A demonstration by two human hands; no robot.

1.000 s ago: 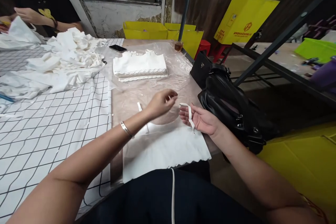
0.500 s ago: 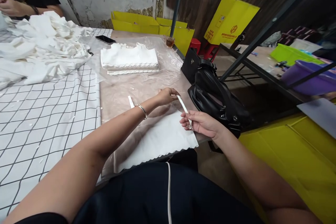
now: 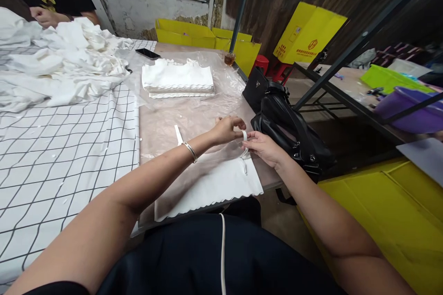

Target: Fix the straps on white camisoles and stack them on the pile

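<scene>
Two hands meet just above a flat white scallop-edged cloth garment (image 3: 211, 184) on the surface: left hand (image 3: 226, 130) and right hand (image 3: 263, 146) both pinch its narrow white strap (image 3: 244, 135). It looks light, limp, best held by the strap ends.

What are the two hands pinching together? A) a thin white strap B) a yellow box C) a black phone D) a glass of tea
A: the left hand and the right hand meet with their fingertips on a thin white strap of the white garment lying on the table; the phone lies far off, untouched.
</scene>
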